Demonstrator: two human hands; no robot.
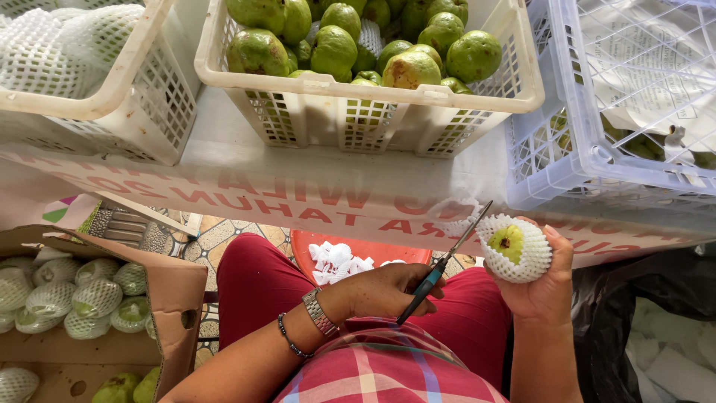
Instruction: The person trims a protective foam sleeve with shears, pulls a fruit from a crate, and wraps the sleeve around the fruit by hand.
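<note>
from the head view, looking down over my lap, my left hand [391, 289] is closed around the handles of a pair of scissors [446, 261] with blue grips, the blades slightly parted and pointing up toward the right. my right hand [543, 287] is clamped on a green guava [509, 242] wrapped in a white foam net sleeve [531, 257], holding it upright just beside the scissor tips, with the fruit's top showing through the open end of the netting. the two hands are apart, with only the scissors reaching across the gap between them. below them, between my knees in red trousers, sits an orange bowl [373, 248] with white foam trimmings [339, 261] lying in it. in front of me a surface [224, 142] carries a cream plastic basket [418, 101] heaped with bare green guavas [335, 48], another cream basket [142, 97] on the left holding white foam nets, and a pale blue crate [589, 160] on the right. at my lower left a cardboard box [175, 298] holds guavas already sleeved in netting [74, 298]. a black bag [641, 313] sits at my right.
</note>
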